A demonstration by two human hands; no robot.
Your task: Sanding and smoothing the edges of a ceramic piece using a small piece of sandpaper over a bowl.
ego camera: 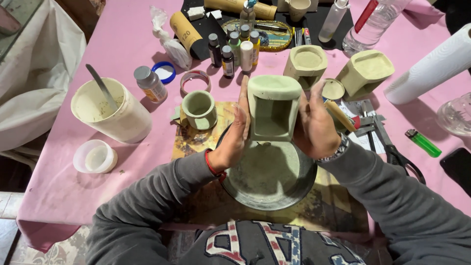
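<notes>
So there are three of these chunky pale-green blocks out: one boxy block [273, 105] in hand, plus two more, a second block [307, 63] and a third block [365, 70], sitting further back on the pink counter [122, 44]. There's also one small green cup [199, 109], one big white tub [115, 110] with a stick in it, one little empty white dish [94, 156], and about seven small paint bottles [234, 46] clustered up top. One paper towel roll [431, 66] is off to the right, one green lighter [423, 143] too.

The left hand [234, 135] is flat against the block's left side, fingers straight and pointing away from the body. The right hand [315, 126] presses the other side the same way, with a wooden-handled brush [339, 115] tucked in along it. So the grip is really both open palms squeezing the block between them, no fingers curled round it.

The block stands upright right over the round metal pan [270, 176], at its far edge. It's matte, dusty green, with rounded corners, a shallow dished top and a square hollow cut into the face toward the camera.
</notes>
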